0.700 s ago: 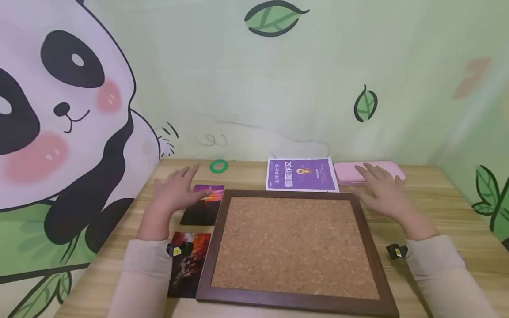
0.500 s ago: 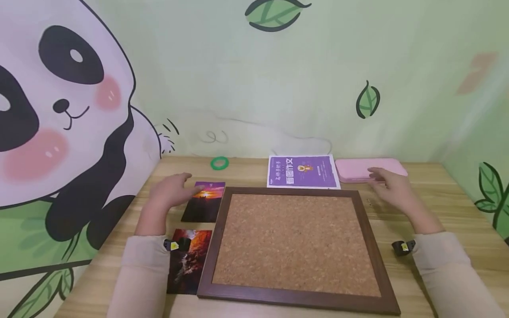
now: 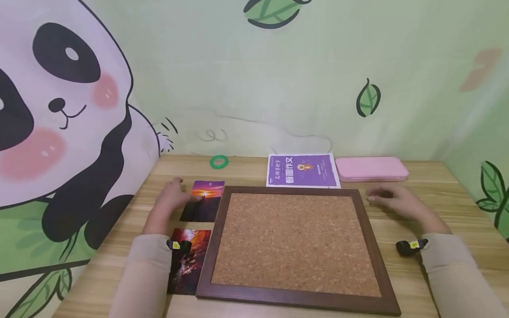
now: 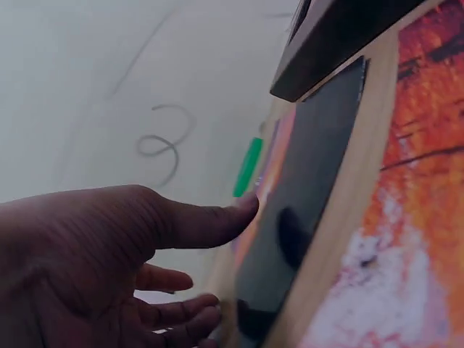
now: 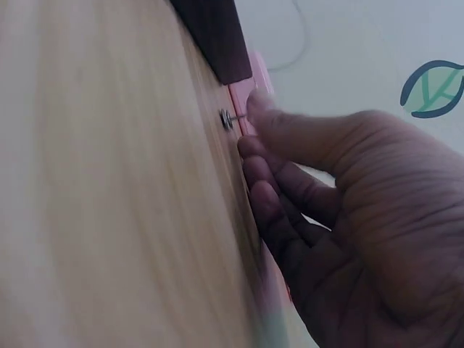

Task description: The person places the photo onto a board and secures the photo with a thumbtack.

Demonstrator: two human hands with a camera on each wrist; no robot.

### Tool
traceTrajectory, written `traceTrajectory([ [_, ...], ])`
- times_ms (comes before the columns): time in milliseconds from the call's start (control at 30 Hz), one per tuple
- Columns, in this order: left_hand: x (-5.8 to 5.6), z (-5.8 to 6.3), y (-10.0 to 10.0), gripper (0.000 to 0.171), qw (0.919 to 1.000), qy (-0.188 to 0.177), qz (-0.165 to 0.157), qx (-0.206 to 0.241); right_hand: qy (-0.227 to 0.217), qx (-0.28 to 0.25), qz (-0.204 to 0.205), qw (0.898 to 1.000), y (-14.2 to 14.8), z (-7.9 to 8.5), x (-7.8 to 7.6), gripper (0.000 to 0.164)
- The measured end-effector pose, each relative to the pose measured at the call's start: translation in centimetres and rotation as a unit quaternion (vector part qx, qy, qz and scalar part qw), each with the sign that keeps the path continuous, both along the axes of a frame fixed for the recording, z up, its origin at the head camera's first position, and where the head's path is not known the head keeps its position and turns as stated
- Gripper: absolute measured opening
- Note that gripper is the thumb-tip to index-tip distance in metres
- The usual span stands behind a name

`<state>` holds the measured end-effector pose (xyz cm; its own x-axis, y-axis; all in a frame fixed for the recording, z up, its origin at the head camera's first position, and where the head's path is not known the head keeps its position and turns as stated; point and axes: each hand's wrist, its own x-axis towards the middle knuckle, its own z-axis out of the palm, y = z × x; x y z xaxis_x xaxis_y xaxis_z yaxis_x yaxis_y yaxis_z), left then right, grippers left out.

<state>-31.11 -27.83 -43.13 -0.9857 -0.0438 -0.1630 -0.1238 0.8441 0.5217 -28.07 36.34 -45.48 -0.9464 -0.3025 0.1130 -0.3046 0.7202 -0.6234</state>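
Observation:
My left hand (image 3: pixel 172 196) is over the left edge of a sunset photo (image 3: pixel 207 198), its thumb extended across the picture; whether the thumb touches it I cannot tell. My right hand (image 3: pixel 391 198) is low over the table, right of the corkboard (image 3: pixel 294 243). In the right wrist view, a small metal thumbtack (image 5: pixel 226 119) is at the tabletop, its thin point toward the gap between thumb and index finger. Those fingertips look slightly apart around it. The brown-framed corkboard lies flat between the hands. Below the sunset photo is a second photo (image 3: pixel 191 260), reddish and dark, partly covered by the wrist camera.
Along the back of the table (image 3: pixel 445 203) are a green tape ring (image 3: pixel 219 162), a purple-covered booklet (image 3: pixel 304 171) and a pink case (image 3: pixel 371 168). Behind them rises a wall (image 3: pixel 254 88) painted with a panda and leaves.
My right hand has drawn back from over the pink case and lowered to the thumbtack, fingers bending in. The left hand has shifted slightly down beside the sunset photo.

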Motion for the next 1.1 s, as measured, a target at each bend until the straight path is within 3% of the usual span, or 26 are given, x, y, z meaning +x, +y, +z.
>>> traceTrajectory([
  [367,-1.1,-1.3,0.2,0.071,0.9985,0.008,-0.025,0.049,0.016,0.017,-0.025,0.999,-0.3,-0.5,-0.1,0.023],
  [533,-1.0,-1.5,0.5,0.067,0.9995,0.027,-0.004,0.019,0.018,0.012,-0.029,0.999,-0.5,-0.9,-0.3,0.02],
  [767,-0.8,-1.7,1.2,0.04,0.9986,0.052,0.01,0.0,0.035,0.012,-0.029,0.999,-0.6,-1.3,-0.4,0.009],
  [967,-0.4,-0.9,2.0,0.054,0.9959,0.064,0.027,-0.058,0.049,0.001,-0.062,0.997,-0.7,-1.4,-0.3,0.019],
  [1100,-0.4,-0.5,2.1,0.051,0.9967,0.062,0.018,-0.049,0.066,-0.02,-0.102,0.992,-0.5,-1.3,-0.2,0.026],
])
